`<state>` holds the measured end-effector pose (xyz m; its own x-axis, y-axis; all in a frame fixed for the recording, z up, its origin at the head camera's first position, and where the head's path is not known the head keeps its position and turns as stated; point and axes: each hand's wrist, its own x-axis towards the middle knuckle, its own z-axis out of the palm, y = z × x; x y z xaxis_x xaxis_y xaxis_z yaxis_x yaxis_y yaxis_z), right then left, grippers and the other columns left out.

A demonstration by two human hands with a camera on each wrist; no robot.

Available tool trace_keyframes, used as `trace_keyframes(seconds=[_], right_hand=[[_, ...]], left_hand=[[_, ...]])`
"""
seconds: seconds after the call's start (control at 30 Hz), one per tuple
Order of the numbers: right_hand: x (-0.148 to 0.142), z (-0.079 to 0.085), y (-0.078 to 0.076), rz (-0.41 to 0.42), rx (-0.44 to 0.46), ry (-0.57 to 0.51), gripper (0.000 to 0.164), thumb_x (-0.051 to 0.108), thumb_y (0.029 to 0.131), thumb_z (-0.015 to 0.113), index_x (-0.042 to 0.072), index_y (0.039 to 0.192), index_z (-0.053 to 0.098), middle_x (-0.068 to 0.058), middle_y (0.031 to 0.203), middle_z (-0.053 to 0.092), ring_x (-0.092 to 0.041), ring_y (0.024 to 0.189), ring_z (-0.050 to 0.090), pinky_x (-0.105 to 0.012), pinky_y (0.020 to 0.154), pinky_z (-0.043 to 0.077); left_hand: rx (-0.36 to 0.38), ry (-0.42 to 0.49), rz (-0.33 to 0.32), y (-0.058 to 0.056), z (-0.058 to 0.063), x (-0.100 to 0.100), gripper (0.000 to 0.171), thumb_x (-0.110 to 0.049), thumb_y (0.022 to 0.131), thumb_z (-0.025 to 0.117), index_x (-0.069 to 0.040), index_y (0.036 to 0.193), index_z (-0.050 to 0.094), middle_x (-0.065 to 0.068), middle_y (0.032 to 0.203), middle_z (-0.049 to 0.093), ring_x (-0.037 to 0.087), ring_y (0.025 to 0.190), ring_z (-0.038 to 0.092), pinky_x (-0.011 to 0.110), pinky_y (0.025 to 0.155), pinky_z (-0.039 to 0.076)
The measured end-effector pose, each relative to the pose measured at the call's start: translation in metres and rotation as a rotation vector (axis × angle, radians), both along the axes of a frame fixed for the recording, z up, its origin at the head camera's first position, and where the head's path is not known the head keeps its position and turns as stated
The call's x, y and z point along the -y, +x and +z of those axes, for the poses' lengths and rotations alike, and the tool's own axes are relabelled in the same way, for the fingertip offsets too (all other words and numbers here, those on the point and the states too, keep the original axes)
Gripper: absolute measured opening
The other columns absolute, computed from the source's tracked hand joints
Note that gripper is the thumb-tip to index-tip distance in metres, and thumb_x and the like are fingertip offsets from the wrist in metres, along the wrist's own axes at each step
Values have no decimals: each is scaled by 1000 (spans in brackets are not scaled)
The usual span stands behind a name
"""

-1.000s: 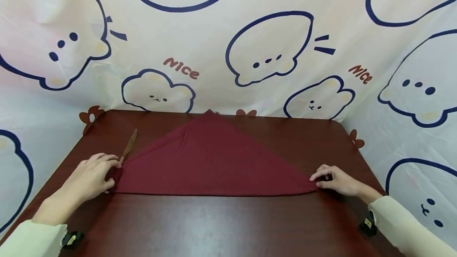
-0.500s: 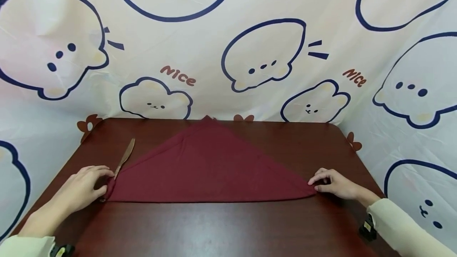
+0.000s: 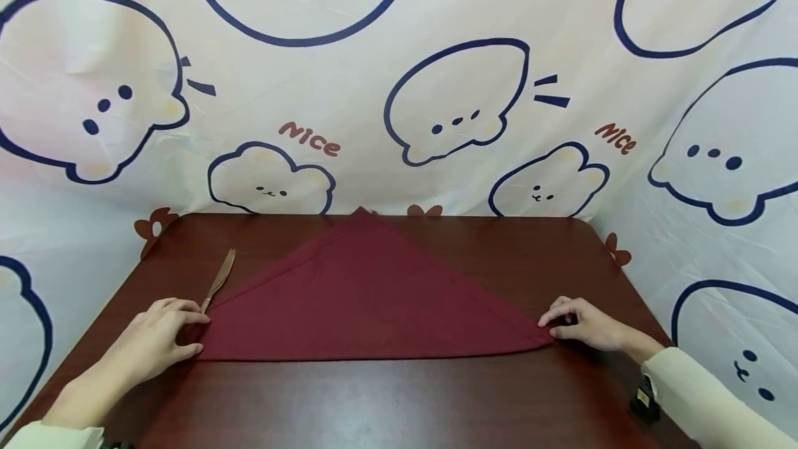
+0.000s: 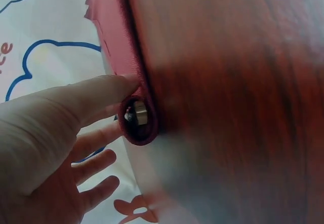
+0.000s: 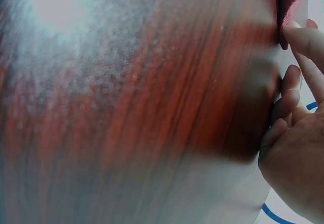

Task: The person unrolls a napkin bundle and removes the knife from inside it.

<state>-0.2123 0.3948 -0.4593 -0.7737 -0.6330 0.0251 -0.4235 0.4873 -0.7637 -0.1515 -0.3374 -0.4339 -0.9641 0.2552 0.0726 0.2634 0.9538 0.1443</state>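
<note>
A dark red cloth napkin (image 3: 368, 289) lies folded in a triangle, its point toward the back. At its left end my left hand (image 3: 156, 335) pinches a rolled edge between thumb and fingers. In the left wrist view this rolled cloth (image 4: 142, 138) curls around the end of a metal piece (image 4: 141, 113); its kind is hidden. Past the roll's far end sticks out the blade of a gold-coloured table knife (image 3: 219, 279), the rest of it covered. My right hand (image 3: 586, 323) pinches the napkin's right corner (image 5: 289, 11) with thumb and forefinger, other fingers curled.
The dark brown wooden table (image 3: 374, 407) has rounded far corners. A pale printed sheet (image 3: 368, 89) rises behind it and along both sides, close to the table's edges.
The head view has tilted up, so the table sits lower. My left hand moved slightly left, then back right at the rolled end. My right hand keeps its place at the right corner.
</note>
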Motion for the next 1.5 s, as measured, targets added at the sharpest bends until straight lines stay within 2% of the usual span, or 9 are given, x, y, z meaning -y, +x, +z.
trace_keyframes(seconds=[0.3,0.7,0.97,1.2,1.5], right_hand=[[2,1,0,10,-5,-5,16,4,93,70,6,107,76,-10,98,63,-6,80,48,-26,66,41],[0,3,2,-32,7,32,16,7,93,70,8,108,77,-5,99,64,-7,78,47,-26,64,40],[3,3,2,-33,14,37,16,7,93,70,9,107,77,-4,98,64,-8,78,48,-27,64,41],[0,4,2,-21,26,32,17,6,93,70,6,109,76,-10,98,63,-9,77,46,-28,63,39],[3,3,-2,-39,27,51,15,9,94,69,10,108,76,-5,99,64,-6,81,50,-25,68,42]], left_hand=[[-14,-8,11,0,-3,5,35,-19,73,88,-7,104,77,22,117,67,51,115,53,68,86,45],[-11,32,32,0,-8,6,31,-12,75,82,-9,104,73,23,116,67,52,114,53,70,83,46],[0,38,40,1,-9,9,36,-30,79,84,-8,106,73,26,120,65,53,115,52,70,85,44],[11,44,26,-4,-9,9,30,-20,79,84,-8,105,73,26,119,66,53,114,53,71,86,44],[0,58,24,-5,-9,18,27,-14,77,84,-10,102,73,22,114,70,52,110,58,67,82,48]])
